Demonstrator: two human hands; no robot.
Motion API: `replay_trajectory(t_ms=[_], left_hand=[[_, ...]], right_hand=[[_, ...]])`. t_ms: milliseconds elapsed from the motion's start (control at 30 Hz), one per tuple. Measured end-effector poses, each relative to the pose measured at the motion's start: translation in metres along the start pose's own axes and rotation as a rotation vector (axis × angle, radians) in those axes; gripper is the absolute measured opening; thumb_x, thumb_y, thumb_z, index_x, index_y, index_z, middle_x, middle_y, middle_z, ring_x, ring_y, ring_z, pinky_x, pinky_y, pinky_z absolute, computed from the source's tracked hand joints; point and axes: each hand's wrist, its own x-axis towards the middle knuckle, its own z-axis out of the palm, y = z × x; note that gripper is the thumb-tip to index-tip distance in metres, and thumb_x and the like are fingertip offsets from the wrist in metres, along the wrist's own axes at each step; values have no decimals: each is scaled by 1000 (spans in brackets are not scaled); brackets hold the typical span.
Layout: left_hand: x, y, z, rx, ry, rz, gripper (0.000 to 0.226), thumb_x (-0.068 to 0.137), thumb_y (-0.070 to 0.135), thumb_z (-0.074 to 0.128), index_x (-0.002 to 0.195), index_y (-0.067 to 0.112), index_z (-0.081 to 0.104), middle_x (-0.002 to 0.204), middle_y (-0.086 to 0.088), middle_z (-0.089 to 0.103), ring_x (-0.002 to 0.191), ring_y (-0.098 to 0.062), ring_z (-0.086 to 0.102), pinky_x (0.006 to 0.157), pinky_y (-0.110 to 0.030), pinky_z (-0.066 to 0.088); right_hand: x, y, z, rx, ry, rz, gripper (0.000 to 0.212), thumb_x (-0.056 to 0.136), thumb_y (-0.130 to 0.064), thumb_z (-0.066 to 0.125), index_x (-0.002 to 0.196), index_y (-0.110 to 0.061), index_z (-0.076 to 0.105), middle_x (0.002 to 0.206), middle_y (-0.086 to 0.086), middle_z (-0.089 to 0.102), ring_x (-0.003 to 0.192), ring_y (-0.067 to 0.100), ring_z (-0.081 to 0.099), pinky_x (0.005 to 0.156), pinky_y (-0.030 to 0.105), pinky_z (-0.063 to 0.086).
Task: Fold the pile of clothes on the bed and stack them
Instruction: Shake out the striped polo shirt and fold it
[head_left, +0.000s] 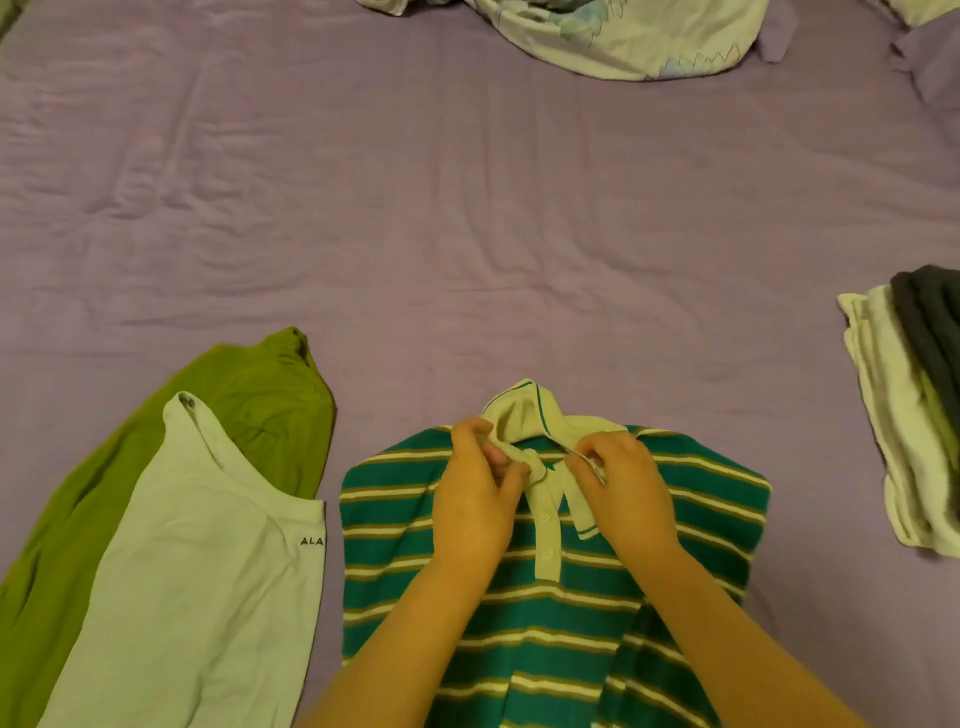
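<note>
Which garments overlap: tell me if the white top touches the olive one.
Touching. The head view shows the white top lying on the olive garment, overlapping it.

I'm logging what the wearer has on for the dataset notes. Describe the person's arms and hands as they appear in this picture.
Both forearms are bare as far as the picture reaches: no sleeve shows. The left hand and the right hand wear no gloves, and no watch, bracelet or ring shows on either. The nails look short and unpainted, though the picture is soft there. The warm, dim light tints everything.

Bare sheet (467, 234) ahead; folded stack (904, 415) blocks right.
</note>
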Motion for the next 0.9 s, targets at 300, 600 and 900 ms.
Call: replay_trajectory(t_ms=[300, 600, 900], left_hand=[[3, 17, 29, 237, 58, 267, 21, 93, 31, 58, 111, 21, 60, 105, 6, 55, 97, -11, 53, 83, -25, 47], [78, 49, 19, 928, -256, 424, 29, 95, 17, 49, 121, 24, 61, 126, 2, 57, 120, -21, 43, 98, -33, 30], [78, 31, -5, 606, -143, 320, 22, 99, 27, 45, 110, 21, 63, 107, -1, 64, 98, -21, 57, 90, -34, 43]], right_hand=[[28, 4, -34, 929, -44, 446, 9, 95, -24, 55, 94, -19, 63, 94, 2, 67, 87, 15, 63, 74, 27, 53], [38, 17, -38, 1317, -81, 697, 12, 98, -17, 50, 95, -14, 61, 89, 8, 68, 81, 20, 64, 69, 35, 54], [41, 32, -40, 1340, -84, 833, 27, 94, -5, 55, 119, 2, 56, 90, 17, 62, 75, 26, 59, 73, 40, 52]])
